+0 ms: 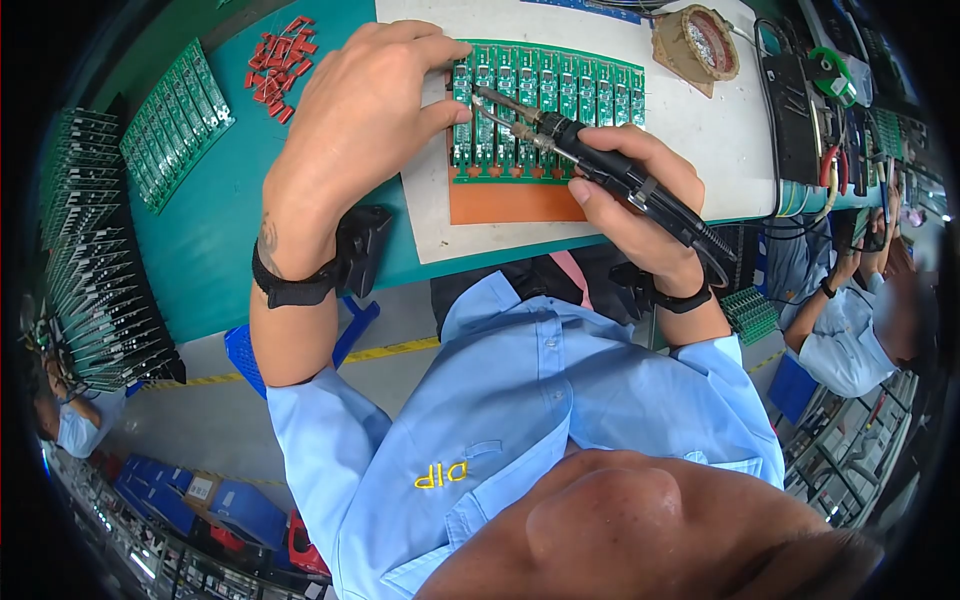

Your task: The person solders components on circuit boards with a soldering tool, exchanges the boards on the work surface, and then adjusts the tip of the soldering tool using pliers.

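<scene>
Going by the head view, I see the board point(560, 90) lying on a white sheet point(715, 160) on the bench point(215, 285), with an orange mat point(510, 205) showing under its near edge. The left hand point(365, 105) comes in at the board's left end, thumb and forefinger spread apart along that edge, apparently bracing it. The right hand point(640, 190) pinches the iron point(610, 168) by its dark handle and slants it across the board, the tip over the leftmost strips. Whether the tip actually touches a joint is too fine to make out from here.

To do this well, I'd say, the left hand should press just enough that the board doesn't slide, with the thumb well away from the hot metal, since the tip sits very near it. The iron wants a light, steady grip and a brief touch on each joint; lingering could lift a pad or bridge neighbouring ones. Its cord, trailing to the near right of the board, ought to hang slack so it doesn't tug. The pot point(697, 45) beyond the board's right end looks handy for wiping the tip. The red parts point(280, 65), left of the board, are best left well clear.
</scene>
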`<state>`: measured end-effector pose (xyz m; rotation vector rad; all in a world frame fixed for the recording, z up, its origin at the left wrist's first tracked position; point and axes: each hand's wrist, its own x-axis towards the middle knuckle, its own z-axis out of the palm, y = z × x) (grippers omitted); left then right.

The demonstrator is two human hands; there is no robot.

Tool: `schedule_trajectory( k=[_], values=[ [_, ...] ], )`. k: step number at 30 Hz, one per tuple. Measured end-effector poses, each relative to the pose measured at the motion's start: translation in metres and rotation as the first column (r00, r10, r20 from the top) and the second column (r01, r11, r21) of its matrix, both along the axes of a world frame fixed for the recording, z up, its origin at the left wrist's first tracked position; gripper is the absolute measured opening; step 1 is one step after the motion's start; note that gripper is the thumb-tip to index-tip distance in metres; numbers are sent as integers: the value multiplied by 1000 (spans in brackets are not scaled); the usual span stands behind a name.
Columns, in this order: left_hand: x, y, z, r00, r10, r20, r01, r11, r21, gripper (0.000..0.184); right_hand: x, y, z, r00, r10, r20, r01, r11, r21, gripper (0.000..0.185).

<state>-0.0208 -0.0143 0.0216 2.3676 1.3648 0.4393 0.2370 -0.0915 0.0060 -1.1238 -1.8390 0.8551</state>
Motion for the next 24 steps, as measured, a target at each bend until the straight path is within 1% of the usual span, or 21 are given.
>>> schedule_trajectory(
  k=[4, 12, 15, 16, 19, 20, 22, 23, 24],
  values=[
    [0, -1, -1, 1000, 0, 0, 0, 1000, -1, 47, 0, -1, -1, 1000, -21, -17, 20, 999, -37, 38],
    [-2, -2, -2, 1000, 6, 0, -6, 1000, -6, 46, 20, -13, 15, 999, -23, -44, 24, 999, 42, 39],
    [2, 2, 3, 999, -37, 4, 37, 999, 8, 45, 47, -20, 13, 966, -248, -76, 256, 959, 122, 44],
    [1, 2, 1, 999, -39, 17, 38, 999, 26, 46, 57, -18, 8, 960, -271, -77, 279, 950, 141, 44],
    [4, 0, -5, 999, -29, 17, 28, 998, 62, 47, 87, -1, -19, 817, -548, -181, 576, 790, 210, 47],
    [5, 1, -6, 999, -46, 24, 44, 997, 64, 52, 92, -1, -22, 815, -540, -211, 577, 790, 206, 47],
    [-3, 3, -1, 998, -56, 17, 55, 996, 71, 61, 104, 4, -33, 767, -553, -326, 602, 796, 67, 48],
    [-8, 3, 2, 999, -36, -18, 38, 996, 84, 61, 105, 7, -37, 740, -559, -374, 601, 800, -6, 48],
    [-12, 4, 5, 999, -24, 45, 23, 999, 26, 64, 104, 7, -41, 735, -545, -403, 589, 808, -17, 48]
  ],
)
